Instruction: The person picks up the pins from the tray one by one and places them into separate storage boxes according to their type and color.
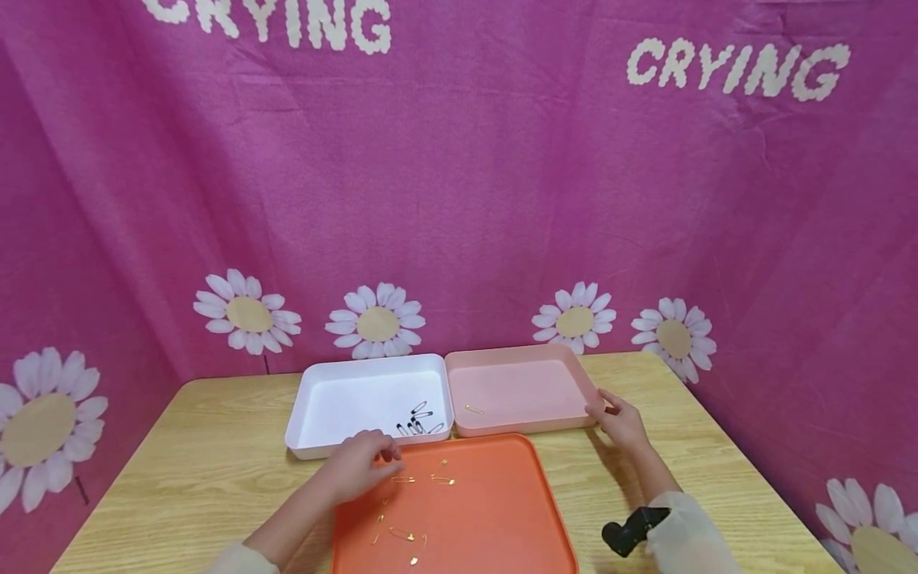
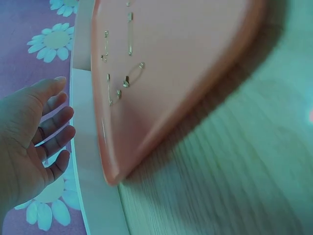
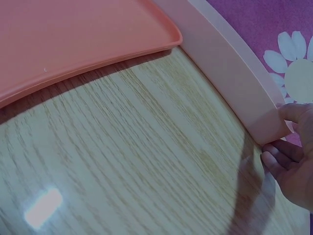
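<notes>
When looking from the head, see the right grip (image 1: pixel 624 426) pinching the near right corner of the pink tray (image 1: pixel 523 381), right of the white tray (image 1: pixel 344 406). Probably light and stiff. In the left wrist view, find the left grip (image 2: pixel 24 142) with fingers apart, holding nothing, near pins (image 2: pixel 126 82) on the orange tray (image 2: pixel 176 54): likely slippery. In the right wrist view, note thumb at rim, fingers at base: likely a firm hold.

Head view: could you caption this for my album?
Right hand holds the corner of a shallow pink rectangular tray; left hand hangs near a flat orange tray scattered with gold safety pins.
</notes>
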The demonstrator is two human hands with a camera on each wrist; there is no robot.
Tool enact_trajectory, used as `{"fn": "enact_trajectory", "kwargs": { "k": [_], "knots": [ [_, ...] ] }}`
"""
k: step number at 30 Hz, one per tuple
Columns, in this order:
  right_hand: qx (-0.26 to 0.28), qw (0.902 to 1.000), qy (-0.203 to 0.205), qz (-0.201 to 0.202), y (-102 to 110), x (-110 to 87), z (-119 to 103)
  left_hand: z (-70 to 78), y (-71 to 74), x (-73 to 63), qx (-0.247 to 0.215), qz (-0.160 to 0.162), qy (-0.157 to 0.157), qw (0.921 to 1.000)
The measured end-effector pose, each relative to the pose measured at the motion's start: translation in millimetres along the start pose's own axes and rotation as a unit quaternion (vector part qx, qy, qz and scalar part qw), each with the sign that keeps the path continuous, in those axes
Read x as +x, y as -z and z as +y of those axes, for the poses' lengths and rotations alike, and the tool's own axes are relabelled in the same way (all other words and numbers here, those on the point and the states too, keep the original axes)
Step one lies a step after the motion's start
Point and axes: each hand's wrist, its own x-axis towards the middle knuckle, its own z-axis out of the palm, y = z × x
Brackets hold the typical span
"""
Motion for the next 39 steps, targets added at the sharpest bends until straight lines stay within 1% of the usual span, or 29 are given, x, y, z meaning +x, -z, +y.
{"fn": "enact_trajectory", "kwargs": {
  "k": [3,5,8,10,13,17,20,24,26,29,33,39],
  "knots": [
    [-0.001,1.0,-0.001,-0.004,0.4,-1.2,-0.1,-0.8,1.9,-8.2,0.01,-0.012,-0.018,0.9997],
    [-0.001,1.0,-0.001,-0.004,0.8,-1.9,-0.4,-1.2,2.7,-12.9,0.018,-0.027,-0.027,0.9991],
    [-0.002,1.0,0.003,-0.002,1.2,-1.8,-1.4,-1.5,3.2,-21.1,0.047,-0.039,-0.048,0.997],
    [-0.004,1.0,0.006,0.0,1.4,-1.4,-2.2,-0.6,4.6,-26.6,0.058,-0.05,-0.052,0.9957],
    [-0.008,0.9999,0.008,0.001,1.8,-0.7,-2.5,0.6,7.1,-34.3,0.068,-0.059,-0.064,0.9939],
    [-0.004,1.0,0.008,0.0,1.8,-0.8,-2.1,0.1,7.3,-43.4,0.071,-0.086,-0.053,0.9923],
    [0.0,1.0,0.009,-0.002,1.9,-0.8,-1.8,-1.7,4.9,-49.6,0.08,-0.112,-0.037,0.9898],
    [-0.003,1.0,0.005,-0.002,2.6,-1.3,-2.1,-3.6,3.3,-54.4,0.089,-0.14,-0.024,0.9859],
    [-0.007,1.0,0.002,-0.001,2.9,-1.8,-3.1,-4.6,3.6,-55.4,0.092,-0.144,-0.021,0.9851],
    [-0.01,0.9999,0.002,0.001,3.3,-2.4,-4.0,-5.5,4.4,-55.6,0.093,-0.142,-0.016,0.9854],
    [-0.01,0.9999,0.006,0.0,3.5,-1.5,-3.6,-5.3,5.3,-55.8,0.098,-0.129,-0.016,0.9866],
    [-0.01,0.9999,0.007,0.0,3.2,-0.3,-3.1,-1.8,4.3,-56.1,0.095,-0.112,-0.005,0.9892]
  ]
}}
